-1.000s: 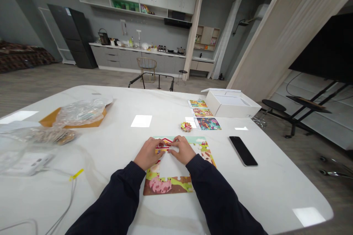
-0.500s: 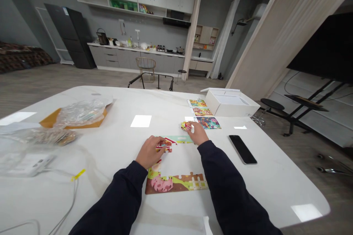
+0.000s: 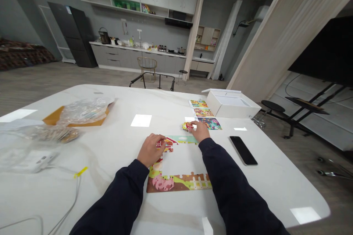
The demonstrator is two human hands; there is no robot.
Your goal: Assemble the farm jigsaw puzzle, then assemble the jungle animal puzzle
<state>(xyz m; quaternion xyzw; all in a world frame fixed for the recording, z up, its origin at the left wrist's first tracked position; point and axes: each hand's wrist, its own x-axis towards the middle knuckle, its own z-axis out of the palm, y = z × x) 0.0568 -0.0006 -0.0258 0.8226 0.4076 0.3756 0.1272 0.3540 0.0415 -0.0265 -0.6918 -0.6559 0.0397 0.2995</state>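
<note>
Lying on the surface (image 3: 110,180), the puzzle (image 3: 179,182) has the left hand (image 3: 149,150) at its far left corner and the right hand (image 3: 202,131) touching pieces (image 3: 187,127) just beyond it, fingers bent, their grip unclear.

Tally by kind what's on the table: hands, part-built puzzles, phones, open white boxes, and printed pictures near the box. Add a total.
Hands: 2 (left hand, right hand)
Part-built puzzle: 1
Phone: 1
Open white box: 1
Printed pictures: 3
Total: 8
</note>
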